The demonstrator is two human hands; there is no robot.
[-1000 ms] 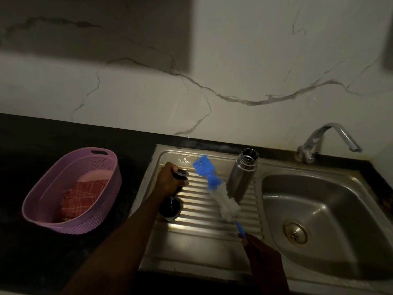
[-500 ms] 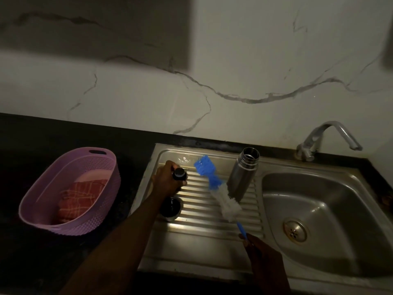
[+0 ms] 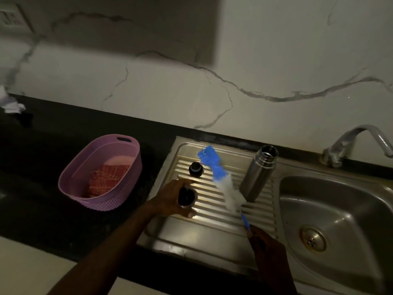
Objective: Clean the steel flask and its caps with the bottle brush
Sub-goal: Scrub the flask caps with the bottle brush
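Fingers point(image 3: 182, 184) of the left hand point(image 3: 170, 199) curl round the cup cap point(image 3: 186, 196), probably slippery steel; right hand point(image 3: 265, 243) pinches the light brush point(image 3: 221, 177) handle.

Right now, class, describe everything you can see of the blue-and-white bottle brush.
The blue-and-white bottle brush has a blue bristle tuft at its far tip, a longer white bristle section below, and a thin blue handle. The right hand grips the handle's lower end. It slants up and to the left over the ribbed steel draining board. Whether its white bristles touch the open steel flask beside it cannot be told.
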